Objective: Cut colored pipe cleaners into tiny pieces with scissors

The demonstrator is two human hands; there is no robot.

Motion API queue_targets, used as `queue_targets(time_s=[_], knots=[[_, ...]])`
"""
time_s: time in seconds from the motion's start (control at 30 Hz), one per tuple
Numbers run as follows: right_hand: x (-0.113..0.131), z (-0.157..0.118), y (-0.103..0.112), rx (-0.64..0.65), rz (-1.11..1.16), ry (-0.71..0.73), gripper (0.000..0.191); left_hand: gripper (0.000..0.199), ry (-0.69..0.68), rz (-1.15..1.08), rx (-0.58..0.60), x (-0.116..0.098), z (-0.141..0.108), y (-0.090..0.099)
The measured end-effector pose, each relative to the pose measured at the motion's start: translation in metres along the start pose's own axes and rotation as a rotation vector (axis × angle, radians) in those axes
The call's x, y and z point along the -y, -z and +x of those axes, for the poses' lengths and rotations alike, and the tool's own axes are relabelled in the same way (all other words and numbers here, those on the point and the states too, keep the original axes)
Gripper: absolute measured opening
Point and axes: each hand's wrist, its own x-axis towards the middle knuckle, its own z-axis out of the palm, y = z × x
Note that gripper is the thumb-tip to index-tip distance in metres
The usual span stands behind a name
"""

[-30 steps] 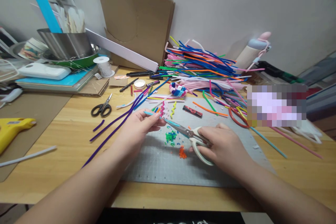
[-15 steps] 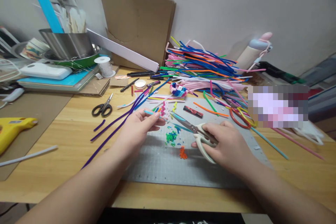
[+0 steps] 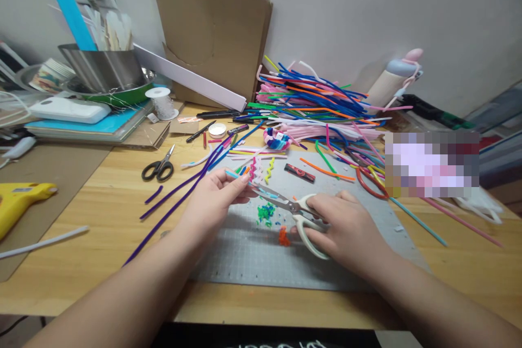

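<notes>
My left hand pinches a light blue pipe cleaner above the grey cutting mat. White-handled scissors are in my right hand, with fingers in the handles. Their blades point left and reach my left fingertips, a little apart. Below the blades lie green and blue clippings and a small orange pile. Twisted pink and yellow pieces lie just behind the blades.
Black scissors and purple pipe cleaners lie left of the mat. A colourful pipe cleaner heap is at the back. Red-handled scissors rest right. A yellow glue gun sits far left, cardboard against the wall.
My right hand has moved slightly left and down with the scissors. The blades have drawn closer together, and their tips are now at my left fingertips.
</notes>
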Motion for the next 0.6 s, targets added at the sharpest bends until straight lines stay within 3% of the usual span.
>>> queue_targets(time_s=[0.6], knots=[[-0.0028,-0.0005,0.0015,-0.030,-0.089,0.028,0.015,0.026,0.114,-0.068,0.033,-0.0004,-0.0013,0.0010]])
